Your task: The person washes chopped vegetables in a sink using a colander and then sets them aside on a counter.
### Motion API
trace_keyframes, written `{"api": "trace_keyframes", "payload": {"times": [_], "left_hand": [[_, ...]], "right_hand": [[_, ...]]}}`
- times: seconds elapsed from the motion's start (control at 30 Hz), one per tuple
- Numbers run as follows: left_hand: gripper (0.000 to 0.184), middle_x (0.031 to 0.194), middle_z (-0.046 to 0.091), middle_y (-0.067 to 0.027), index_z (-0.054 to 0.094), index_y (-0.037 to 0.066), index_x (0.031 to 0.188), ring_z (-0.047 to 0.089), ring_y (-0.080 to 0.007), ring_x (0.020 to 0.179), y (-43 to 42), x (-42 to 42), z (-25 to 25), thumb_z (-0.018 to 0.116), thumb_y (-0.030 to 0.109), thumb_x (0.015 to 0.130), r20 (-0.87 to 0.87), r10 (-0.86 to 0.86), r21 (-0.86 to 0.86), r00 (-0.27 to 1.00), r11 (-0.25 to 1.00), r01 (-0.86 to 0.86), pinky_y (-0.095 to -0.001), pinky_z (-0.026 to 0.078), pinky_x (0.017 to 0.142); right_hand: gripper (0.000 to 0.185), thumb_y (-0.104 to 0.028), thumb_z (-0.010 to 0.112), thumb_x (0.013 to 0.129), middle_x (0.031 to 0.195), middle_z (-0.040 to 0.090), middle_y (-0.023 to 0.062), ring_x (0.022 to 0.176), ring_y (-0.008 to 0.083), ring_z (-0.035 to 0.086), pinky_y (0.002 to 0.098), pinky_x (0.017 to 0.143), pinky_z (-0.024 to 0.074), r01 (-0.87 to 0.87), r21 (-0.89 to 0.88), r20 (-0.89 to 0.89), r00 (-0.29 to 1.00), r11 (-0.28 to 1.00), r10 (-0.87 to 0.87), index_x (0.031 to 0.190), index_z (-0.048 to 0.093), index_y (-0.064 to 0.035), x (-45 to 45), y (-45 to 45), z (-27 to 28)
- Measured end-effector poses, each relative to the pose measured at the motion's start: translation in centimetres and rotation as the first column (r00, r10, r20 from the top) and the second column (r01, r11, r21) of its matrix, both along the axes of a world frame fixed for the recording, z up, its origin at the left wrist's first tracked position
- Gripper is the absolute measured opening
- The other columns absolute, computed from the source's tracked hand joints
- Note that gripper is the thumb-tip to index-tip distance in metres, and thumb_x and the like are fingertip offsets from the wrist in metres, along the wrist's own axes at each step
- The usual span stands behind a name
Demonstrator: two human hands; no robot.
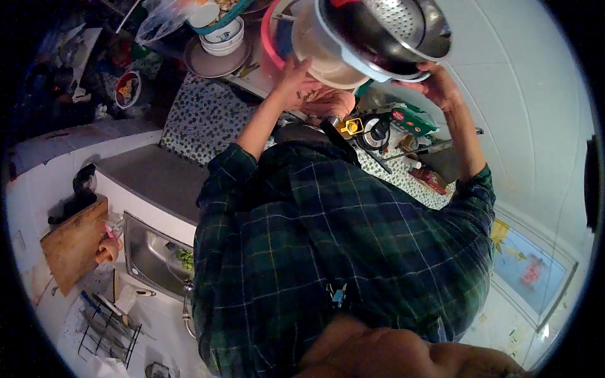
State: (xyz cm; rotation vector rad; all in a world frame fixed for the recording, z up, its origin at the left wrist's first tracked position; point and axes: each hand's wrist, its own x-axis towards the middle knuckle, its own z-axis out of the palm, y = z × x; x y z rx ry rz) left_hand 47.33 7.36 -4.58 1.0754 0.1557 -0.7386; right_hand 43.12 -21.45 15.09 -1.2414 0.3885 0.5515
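At the top centre, my left hand (295, 87) holds the lower left edge of a cream basin (315, 53), its thumb lying against the side. Just right of it, my right hand (440, 89) grips the lower rim of a pale blue basin (343, 51), which is tilted. Inside the blue basin sit shiny steel bowls and a perforated steel colander (398, 20). A pink-rimmed basin (267, 34) is behind the cream one. Crumpled pink material (331, 101) lies beside my left hand; what it is, I cannot make out.
Stacked white bowls (223, 43) stand on a round tray (211, 66) at upper left. A green package (413, 120) and a black gas burner (377, 132) lie below the basins. At left are a steel sink (148, 252), a wooden cutting board (75, 244) and a wire rack (107, 331).
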Motion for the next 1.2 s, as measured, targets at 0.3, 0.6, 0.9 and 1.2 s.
{"api": "trace_keyframes", "payload": {"times": [0.3, 0.6, 0.9, 1.2], "left_hand": [[0.051, 0.101, 0.055, -0.0138, 0.033, 0.007, 0.127, 0.061, -0.0225, 0.082, 3.6, 1.8, 0.5, 0.048, 0.037, 0.088, 0.351, 0.203, 0.343, 0.914, 0.880, -0.328, -0.0305, 0.051, 0.063], [0.043, 0.095, 0.058, -0.0181, 0.054, -0.002, 0.098, 0.057, -0.0317, 0.089, 1.8, 4.9, 11.3, 0.057, 0.037, 0.080, 0.886, -0.176, 0.424, 0.430, 0.684, -0.593, -0.0399, 0.046, 0.075], [0.057, 0.116, 0.048, -0.0204, 0.028, 0.002, 0.130, 0.052, -0.0361, 0.097, -1.2, 7.2, 14.5, 0.055, 0.022, 0.083, 0.590, -0.645, 0.762, 0.485, 0.246, -0.599, -0.0413, 0.046, 0.076], [0.057, 0.108, 0.053, -0.0215, 0.046, 0.002, 0.112, 0.052, -0.0346, 0.102, -2.3, 10.1, 10.0, 0.061, 0.034, 0.068, 0.617, -0.614, 0.787, 0.492, 0.468, -0.401, -0.0403, 0.041, 0.088]], "right_hand": [[0.046, -0.008, 0.052, 0.078, 0.113, 0.047, 0.0267, 0.099, 0.0395, 0.054, 0.0453, 0.084, 0.0503, 0.020, 0.094, -0.110, 0.994, 0.995, -0.010, 0.117, 0.034, 0.0109, 0.9, 1.4, -8.7], [0.040, -0.013, 0.055, 0.083, 0.108, 0.054, 0.0135, 0.093, 0.0273, 0.058, 0.0409, 0.076, 0.0544, 0.096, -0.049, -0.050, 0.994, 0.994, -0.099, 0.118, 0.038, -0.0009, 1.3, 0.7, -10.9], [0.035, -0.014, 0.047, 0.089, 0.114, 0.051, 0.0118, 0.092, 0.0262, 0.059, 0.0380, 0.073, 0.0551, 0.157, -0.111, 0.011, 0.988, 0.981, -0.157, 0.121, 0.037, -0.0058, 0.1, 1.1, -12.1], [0.041, -0.007, 0.051, 0.084, 0.115, 0.050, 0.0145, 0.098, 0.0260, 0.056, 0.0352, 0.077, 0.0541, 0.139, -0.043, 0.024, 0.990, 0.989, -0.138, 0.122, 0.036, -0.0006, -0.7, 0.2, -12.8]]}}
